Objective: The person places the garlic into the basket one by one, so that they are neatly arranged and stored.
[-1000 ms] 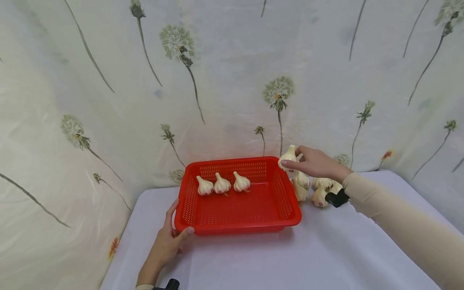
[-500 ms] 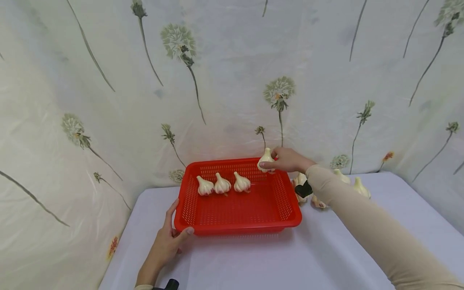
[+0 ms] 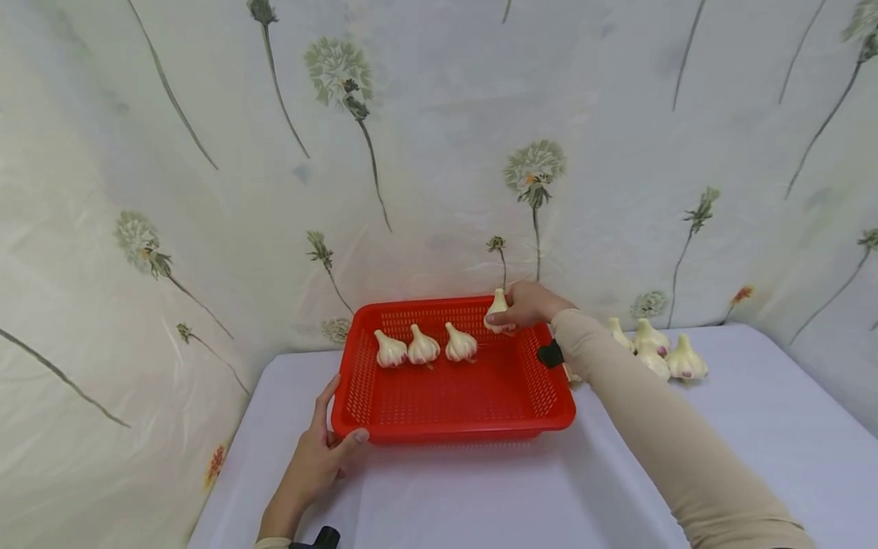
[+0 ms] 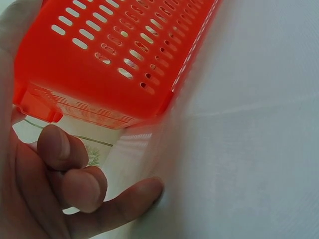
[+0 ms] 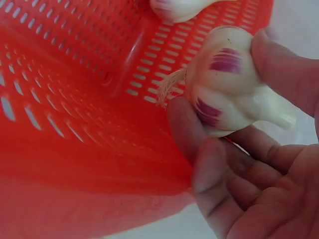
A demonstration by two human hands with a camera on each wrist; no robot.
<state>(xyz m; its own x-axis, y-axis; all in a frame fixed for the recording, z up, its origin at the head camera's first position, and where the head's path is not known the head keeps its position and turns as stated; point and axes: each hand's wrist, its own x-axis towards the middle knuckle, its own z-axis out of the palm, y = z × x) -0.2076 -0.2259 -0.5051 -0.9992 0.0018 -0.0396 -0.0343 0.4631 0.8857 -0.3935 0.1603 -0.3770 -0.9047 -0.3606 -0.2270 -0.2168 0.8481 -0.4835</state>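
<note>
My right hand [image 3: 531, 305] pinches a garlic bulb [image 3: 497, 311] over the back right part of a red plastic basket [image 3: 453, 435]. In the right wrist view the bulb [image 5: 227, 79] shows purple patches and dry roots, held between thumb and fingertips with its stem toward the palm. Three more bulbs stand in a row inside the basket toward the back left: left bulb [image 3: 391, 351], middle bulb [image 3: 423, 348], right bulb [image 3: 460, 345]. At the basket's front left corner my left hand [image 3: 312, 461] holds the rim, its thumb on the front edge. Its lower fingers [image 4: 82, 189] curl loosely below the basket wall in the left wrist view.
Several garlic bulbs [image 3: 686, 358] lie on the white-covered table [image 3: 480, 503] right of the basket, partly hidden by my right forearm [image 3: 645, 412]. A flower-printed curtain [image 3: 439, 152] hangs close behind the basket and along the left side.
My right hand has carried the garlic bulb leftward from beyond the basket's right rim to over its inside, then slightly lower. My left hand and the three bulbs in the basket stay put.
</note>
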